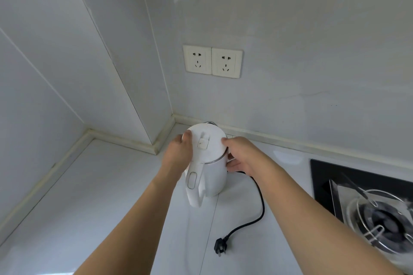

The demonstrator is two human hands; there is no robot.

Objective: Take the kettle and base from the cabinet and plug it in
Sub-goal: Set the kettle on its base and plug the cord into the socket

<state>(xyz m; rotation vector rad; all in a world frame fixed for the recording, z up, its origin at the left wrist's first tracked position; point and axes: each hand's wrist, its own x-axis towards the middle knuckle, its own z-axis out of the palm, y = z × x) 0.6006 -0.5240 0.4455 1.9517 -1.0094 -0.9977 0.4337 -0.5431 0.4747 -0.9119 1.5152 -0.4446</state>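
White plastic kettle (209, 163) upright on counter (89, 196), frame centre; left hand (178, 152) and right hand (240, 156) curl fingers round its sides. Smooth, rigid, likely light; handle (194, 182) safest hold. Plug (220, 246) loose, lower centre

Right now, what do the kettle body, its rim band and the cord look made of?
Kettle body: likely matte white plastic, soft even sheen. Rim band: looks like polished metal, a thin bright silver line under the lid. Cord: black, probably rubber or PVC sheath; it lies in loose curves.
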